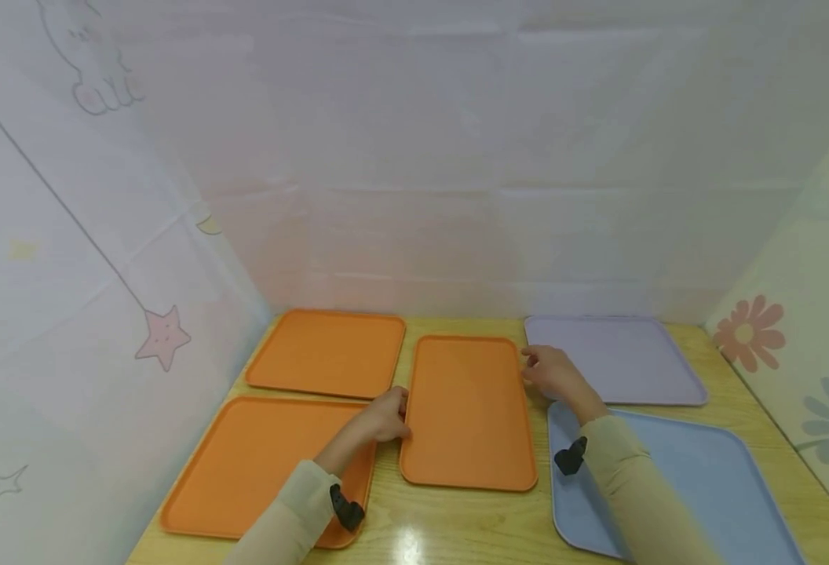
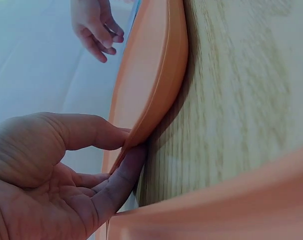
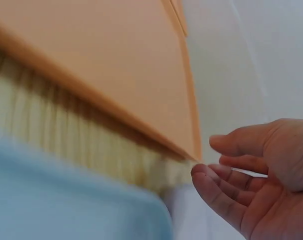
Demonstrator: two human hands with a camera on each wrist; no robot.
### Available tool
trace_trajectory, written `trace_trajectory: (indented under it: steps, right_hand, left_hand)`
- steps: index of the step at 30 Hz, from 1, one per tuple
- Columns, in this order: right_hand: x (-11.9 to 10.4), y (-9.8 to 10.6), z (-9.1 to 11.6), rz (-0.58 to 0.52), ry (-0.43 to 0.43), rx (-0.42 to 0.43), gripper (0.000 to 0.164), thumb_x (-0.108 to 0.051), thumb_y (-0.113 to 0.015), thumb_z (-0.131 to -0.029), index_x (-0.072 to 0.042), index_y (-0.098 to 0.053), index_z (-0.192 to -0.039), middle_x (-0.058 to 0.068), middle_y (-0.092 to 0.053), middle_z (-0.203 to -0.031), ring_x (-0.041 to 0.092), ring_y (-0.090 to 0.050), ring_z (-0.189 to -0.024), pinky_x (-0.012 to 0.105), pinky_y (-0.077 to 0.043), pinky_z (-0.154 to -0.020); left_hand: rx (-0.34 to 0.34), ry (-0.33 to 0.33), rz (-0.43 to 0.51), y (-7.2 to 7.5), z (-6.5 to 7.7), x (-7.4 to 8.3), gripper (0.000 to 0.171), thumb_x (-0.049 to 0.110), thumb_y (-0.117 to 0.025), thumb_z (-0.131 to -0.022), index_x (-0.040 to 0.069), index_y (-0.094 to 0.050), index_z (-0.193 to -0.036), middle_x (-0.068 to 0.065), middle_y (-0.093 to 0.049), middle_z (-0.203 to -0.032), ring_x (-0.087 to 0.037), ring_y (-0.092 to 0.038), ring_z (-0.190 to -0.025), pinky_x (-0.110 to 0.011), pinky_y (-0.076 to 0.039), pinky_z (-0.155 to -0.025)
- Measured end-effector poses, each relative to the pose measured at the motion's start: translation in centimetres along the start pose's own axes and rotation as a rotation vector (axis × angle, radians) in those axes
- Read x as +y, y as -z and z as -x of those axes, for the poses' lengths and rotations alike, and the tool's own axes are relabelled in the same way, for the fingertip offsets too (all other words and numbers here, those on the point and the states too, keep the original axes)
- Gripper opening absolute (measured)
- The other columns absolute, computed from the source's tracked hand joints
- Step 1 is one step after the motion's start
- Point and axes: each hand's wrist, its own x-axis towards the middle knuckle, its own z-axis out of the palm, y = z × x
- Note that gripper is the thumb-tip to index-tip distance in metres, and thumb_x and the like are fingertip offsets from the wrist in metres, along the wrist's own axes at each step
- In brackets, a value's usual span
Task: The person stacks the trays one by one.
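Note:
An orange tray (image 1: 468, 412) lies lengthwise in the middle of the wooden table. My left hand (image 1: 386, 416) pinches its left rim; in the left wrist view the thumb is on top and the fingers (image 2: 122, 182) curl beneath the edge. At the tray's right side, toward the far corner, is my right hand (image 1: 556, 372). The right wrist view shows that hand's thumb and fingers (image 3: 216, 192) parted and loosely bent, with nothing between them and the fingertips right by the tray's corner.
Two more orange trays, one far (image 1: 326, 353) and one near (image 1: 259, 463), lie at the left. A lilac tray (image 1: 612, 357) sits at the back right, with a blue tray (image 1: 697, 471) in front, under my right forearm. Printed white cloth (image 1: 414, 157) hangs around the table.

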Motion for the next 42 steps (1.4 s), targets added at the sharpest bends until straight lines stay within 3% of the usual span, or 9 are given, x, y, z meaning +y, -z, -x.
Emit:
trace_trajectory:
  steps: [10,18,26,33,42]
  right_hand:
    - [3.1,3.8,3.4,0.057,0.172,0.015,0.047,-0.011,-0.070,-0.092,0.009,-0.058,-0.133,0.029,-0.064,-0.122,0.039,-0.067,-0.102,0.053,-0.055,-0.090]
    - [5.2,5.8,6.5,0.101,0.094,0.010,0.049,-0.013,-0.071,-0.094,0.004,-0.056,-0.137,0.028,-0.061,-0.128,0.039,-0.065,-0.107,0.053,-0.056,-0.089]
    - [8.4,7.9,10.0,0.127,0.122,0.079,0.047,-0.013,-0.072,-0.092,0.008,-0.058,-0.132,0.032,-0.061,-0.124,0.042,-0.066,-0.102,0.056,-0.057,-0.085]
    - [11.6,9.4,12.8,0.154,0.040,0.102,0.051,-0.015,-0.073,-0.091,0.009,-0.057,-0.133,0.035,-0.059,-0.126,0.046,-0.066,-0.102,0.057,-0.057,-0.082]
    - [15.8,10.5,16.3,0.199,0.027,0.156,0.056,-0.016,-0.078,-0.088,0.016,-0.056,-0.129,0.042,-0.054,-0.127,0.054,-0.064,-0.099,0.062,-0.054,-0.081]
  left_hand:
    - [-0.002,0.006,0.000,0.3,-0.3,-0.5,0.077,0.001,-0.078,-0.082,-0.010,-0.037,-0.147,-0.016,-0.064,-0.115,-0.026,-0.062,-0.096,-0.042,-0.054,-0.081]
    - [-0.008,0.018,0.004,0.4,-0.2,-0.4,0.078,0.000,-0.077,-0.082,-0.008,-0.036,-0.148,-0.015,-0.061,-0.116,-0.024,-0.059,-0.094,-0.041,-0.053,-0.078]
    - [-0.010,0.020,0.010,0.3,-0.3,-0.3,0.079,-0.001,-0.077,-0.081,-0.009,-0.035,-0.148,-0.017,-0.061,-0.117,-0.024,-0.060,-0.095,-0.042,-0.053,-0.079]
    - [-0.020,0.019,0.025,0.1,-0.5,-0.3,0.079,-0.001,-0.078,-0.081,-0.009,-0.036,-0.148,-0.019,-0.061,-0.120,-0.027,-0.061,-0.099,-0.044,-0.054,-0.082]
    - [-0.039,0.009,0.030,0.0,-0.6,-0.4,0.081,0.001,-0.077,-0.082,-0.009,-0.034,-0.149,-0.019,-0.060,-0.121,-0.025,-0.060,-0.097,-0.041,-0.053,-0.079]
